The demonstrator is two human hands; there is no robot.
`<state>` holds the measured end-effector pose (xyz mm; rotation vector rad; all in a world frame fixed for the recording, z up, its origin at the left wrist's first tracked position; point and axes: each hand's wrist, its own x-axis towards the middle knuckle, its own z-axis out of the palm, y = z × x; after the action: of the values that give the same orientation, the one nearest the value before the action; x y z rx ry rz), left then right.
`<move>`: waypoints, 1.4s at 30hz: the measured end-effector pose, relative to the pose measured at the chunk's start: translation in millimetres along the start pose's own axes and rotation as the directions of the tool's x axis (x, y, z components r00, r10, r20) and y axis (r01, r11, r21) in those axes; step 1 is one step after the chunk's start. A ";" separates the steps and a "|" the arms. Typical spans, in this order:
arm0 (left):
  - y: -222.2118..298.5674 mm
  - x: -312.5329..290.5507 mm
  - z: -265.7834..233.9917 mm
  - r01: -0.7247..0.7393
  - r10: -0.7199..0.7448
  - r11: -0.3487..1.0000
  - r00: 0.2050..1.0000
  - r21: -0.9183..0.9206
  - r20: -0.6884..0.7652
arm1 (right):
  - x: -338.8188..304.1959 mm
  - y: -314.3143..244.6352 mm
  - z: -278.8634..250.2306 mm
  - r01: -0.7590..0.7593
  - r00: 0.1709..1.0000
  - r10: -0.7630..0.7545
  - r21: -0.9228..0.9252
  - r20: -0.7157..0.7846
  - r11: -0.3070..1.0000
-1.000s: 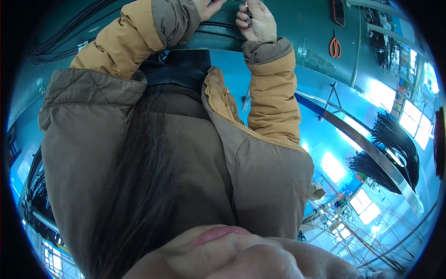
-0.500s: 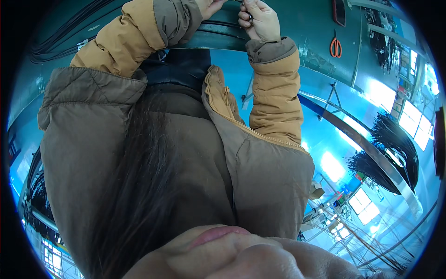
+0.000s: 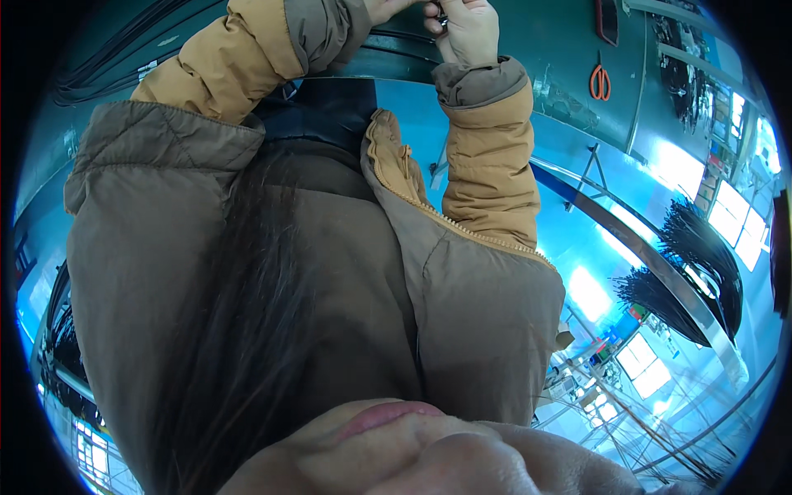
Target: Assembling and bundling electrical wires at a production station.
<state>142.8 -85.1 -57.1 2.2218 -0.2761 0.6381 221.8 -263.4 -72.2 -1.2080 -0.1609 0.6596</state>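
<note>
At the top edge of the head view, my left hand (image 3: 391, 9) reaches rightward, its fingertips close to my other hand. The frame partly cuts it off; its fingers look pressed together, and what they hold is hidden. My right hand (image 3: 470, 33) is closed, with fingers curled around a small dark piece (image 3: 443, 21) whose kind I cannot make out. Both hands are above the green tabletop (image 3: 549, 49). Thin black cables (image 3: 404, 45) lie on it just below and between my hands.
Orange-handled scissors (image 3: 600, 82) and a dark phone-like object with a red edge (image 3: 607, 21) lie to the right. More black cables (image 3: 124, 58) curve across the table's left side. Bundles of black cables (image 3: 701, 264) hang on a metal rack (image 3: 668, 280) at far right.
Both hands have shifted slightly upward in the picture, and my left hand has moved a little right, toward my right hand. My right hand remains closed.
</note>
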 end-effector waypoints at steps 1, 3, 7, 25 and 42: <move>-1.5 -1.7 3.6 0.004 -0.004 1.000 1.000 -0.005 -0.013 | -1.8 -2.5 2.3 -0.010 0.999 0.009 -0.024 -0.038 1.000; 0.8 1.9 6.0 0.000 0.000 1.000 1.000 0.016 -0.010 | -3.2 -5.8 3.5 -0.025 0.997 0.024 -0.013 -0.075 1.000; 4.5 0.8 7.0 0.038 -0.037 0.999 0.999 0.021 -0.036 | -6.1 -5.4 2.9 -0.043 0.999 0.042 -0.029 -0.026 0.999; -41.8 -66.5 -122.7 0.240 -0.342 0.919 0.881 0.313 0.327 | -10.2 -12.8 -46.9 0.035 0.995 -0.080 -0.583 -0.052 0.812; -73.3 -140.0 -247.5 0.326 -0.677 0.669 0.638 0.668 0.368 | -36.9 -27.0 -55.2 0.138 0.990 -0.085 -0.927 0.116 0.349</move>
<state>-35.3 147.6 -39.1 2.8308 0.3215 -0.4062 227.5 -333.9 -60.0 -2.2984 -0.7545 0.4397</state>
